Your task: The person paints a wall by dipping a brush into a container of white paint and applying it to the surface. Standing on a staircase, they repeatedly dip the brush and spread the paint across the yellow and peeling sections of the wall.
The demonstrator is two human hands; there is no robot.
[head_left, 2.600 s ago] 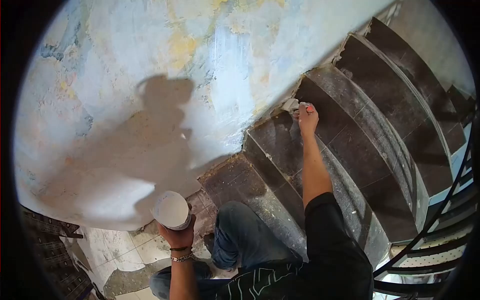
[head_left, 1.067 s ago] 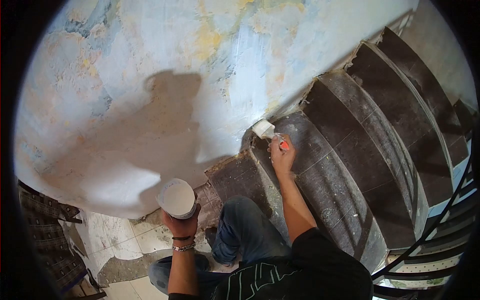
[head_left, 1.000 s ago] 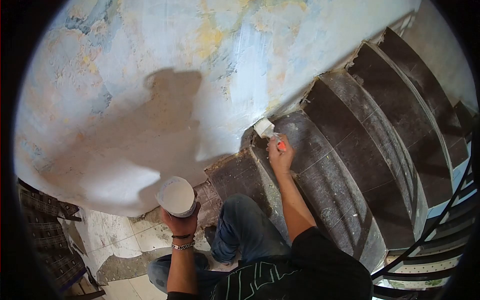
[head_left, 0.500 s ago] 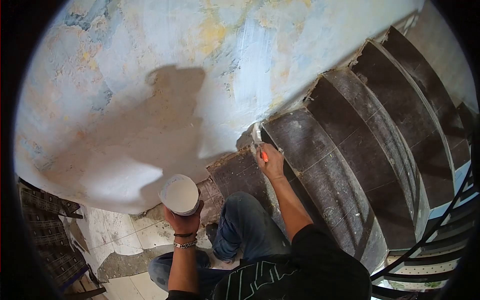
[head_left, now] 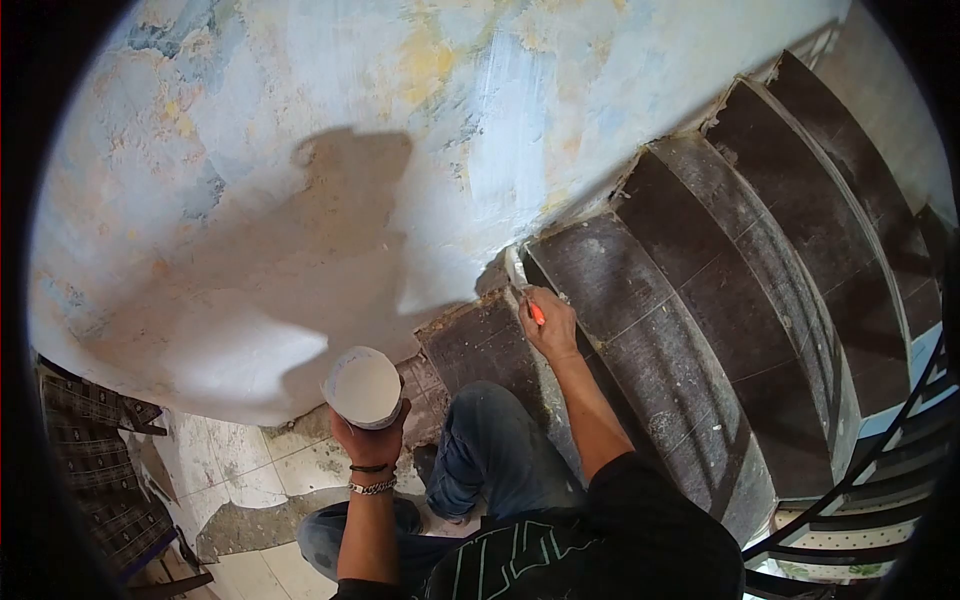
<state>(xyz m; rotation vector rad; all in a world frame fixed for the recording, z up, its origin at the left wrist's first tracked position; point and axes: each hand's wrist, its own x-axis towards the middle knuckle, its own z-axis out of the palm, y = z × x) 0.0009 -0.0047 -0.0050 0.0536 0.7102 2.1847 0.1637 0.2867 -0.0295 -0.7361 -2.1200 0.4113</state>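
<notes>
My right hand (head_left: 549, 322) is closed around the orange handle of a paintbrush (head_left: 515, 266). Its white-coated bristles reach the bottom of the wall (head_left: 430, 200), right where it meets a stair tread. White paint streaks run up the patchy blue, yellow and bare plaster above the brush. Lower left, my left hand (head_left: 368, 440) grips a tub of white paint (head_left: 364, 387) from below and the side, its open top facing up. Part of the left fingers is hidden behind the tub.
Dark tiled stairs (head_left: 690, 350) climb to the right, splashed with white spots. A black metal railing (head_left: 850, 480) curves along the lower right. Beneath the wall lies a dirty, broken tile floor (head_left: 250, 485), with dark patterned fabric (head_left: 90, 450) at the left edge.
My right hand and the brush have shifted slightly right and down, with the bristles still close to the wall's foot. The paint tub stays nearly in place.
</notes>
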